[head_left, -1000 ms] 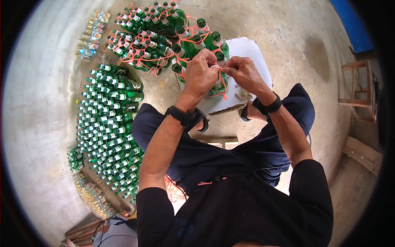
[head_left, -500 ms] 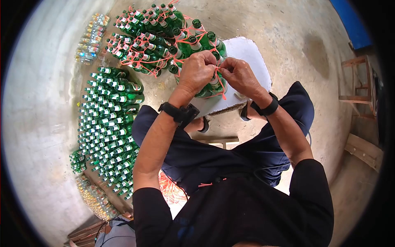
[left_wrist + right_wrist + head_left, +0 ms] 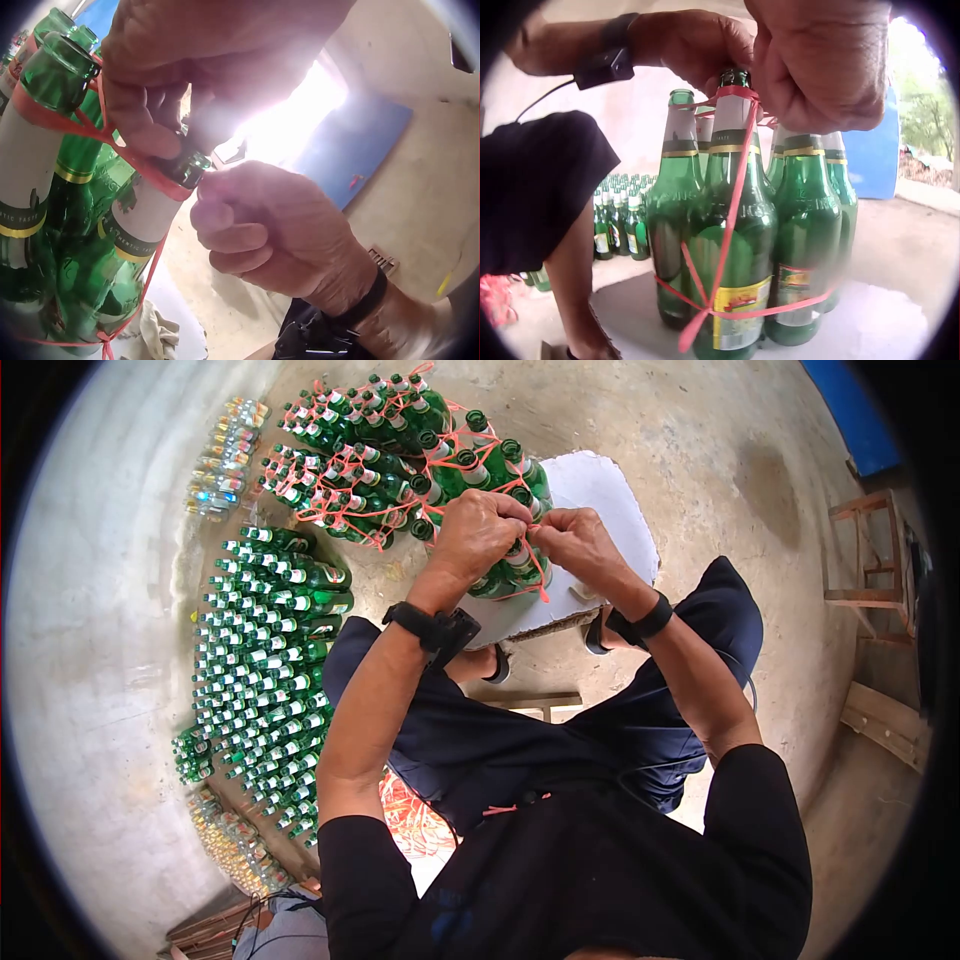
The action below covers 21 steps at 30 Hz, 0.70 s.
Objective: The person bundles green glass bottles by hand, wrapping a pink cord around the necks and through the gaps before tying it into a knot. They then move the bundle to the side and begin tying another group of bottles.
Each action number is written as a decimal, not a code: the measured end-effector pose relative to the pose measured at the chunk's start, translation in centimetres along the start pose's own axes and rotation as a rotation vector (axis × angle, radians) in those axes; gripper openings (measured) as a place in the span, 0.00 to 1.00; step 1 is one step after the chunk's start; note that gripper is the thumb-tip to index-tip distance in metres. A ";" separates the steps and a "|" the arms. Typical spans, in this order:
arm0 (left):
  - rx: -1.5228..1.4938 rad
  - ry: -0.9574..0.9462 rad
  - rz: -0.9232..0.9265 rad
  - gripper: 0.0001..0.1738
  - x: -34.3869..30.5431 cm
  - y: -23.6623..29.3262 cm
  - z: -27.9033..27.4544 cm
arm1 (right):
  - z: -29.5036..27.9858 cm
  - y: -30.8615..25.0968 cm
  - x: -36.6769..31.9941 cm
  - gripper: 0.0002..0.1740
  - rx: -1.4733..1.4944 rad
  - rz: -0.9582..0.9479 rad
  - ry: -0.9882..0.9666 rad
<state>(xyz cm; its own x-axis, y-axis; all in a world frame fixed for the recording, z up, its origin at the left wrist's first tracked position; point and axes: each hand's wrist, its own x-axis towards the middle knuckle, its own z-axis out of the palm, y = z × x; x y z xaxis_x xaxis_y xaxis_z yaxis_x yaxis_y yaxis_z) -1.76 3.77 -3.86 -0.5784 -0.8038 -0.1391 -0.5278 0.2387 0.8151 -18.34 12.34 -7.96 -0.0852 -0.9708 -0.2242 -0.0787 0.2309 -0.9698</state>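
Note:
Green bottles (image 3: 731,217) stand upright in a cluster on a white board (image 3: 610,510), bound by pink string (image 3: 736,202) round their necks and lower bodies. Both hands meet over the bottle necks at the near side of the cluster. My left hand (image 3: 476,538) pinches the string with curled fingers beside a bottle mouth. Close against it, my right hand (image 3: 580,545) has thumb and finger pinched on the string, its other fingers curled, as the left wrist view shows. The string between the fingertips is mostly hidden.
More string-tied green bottles (image 3: 370,490) stand behind to the left. Rows of loose green bottles (image 3: 270,660) and small clear bottles (image 3: 225,460) line the left wall. Pink string (image 3: 415,820) lies in a pile near the legs. A wooden stool (image 3: 865,598) stands at the right.
Both hands have shifted slightly left with the bottle cluster in the head view and remain close together. The left forearm has swung a little outward.

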 end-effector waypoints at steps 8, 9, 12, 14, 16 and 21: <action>0.151 -0.032 0.012 0.11 1.1 0.2 0.1 | -0.7 -0.2 0.2 0.12 0.451 0.181 -0.078; 0.148 -0.045 0.007 0.11 1.2 0.2 0.0 | -0.8 -0.3 0.2 0.12 0.462 0.188 -0.083; 0.141 -0.055 -0.014 0.11 1.2 0.3 0.0 | -1.0 -0.2 0.2 0.11 0.473 0.184 -0.067; 0.141 -0.038 0.036 0.11 1.1 0.5 0.0 | -1.0 -0.1 0.1 0.11 0.467 0.175 -0.069; 0.125 -0.025 0.044 0.11 1.0 0.4 0.1 | -1.2 -0.1 0.2 0.11 0.454 0.156 -0.089; 0.093 -0.003 0.017 0.12 0.8 0.7 0.3 | -1.6 -0.3 0.6 0.12 0.438 0.144 -0.098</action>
<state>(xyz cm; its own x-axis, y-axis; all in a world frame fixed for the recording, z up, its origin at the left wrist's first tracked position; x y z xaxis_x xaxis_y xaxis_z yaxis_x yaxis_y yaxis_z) -2.77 3.42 -3.54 -0.5895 -0.7976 -0.1281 -0.5736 0.3016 0.7616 -19.93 11.79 -7.63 0.0310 -0.9372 -0.3475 0.3554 0.3353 -0.8725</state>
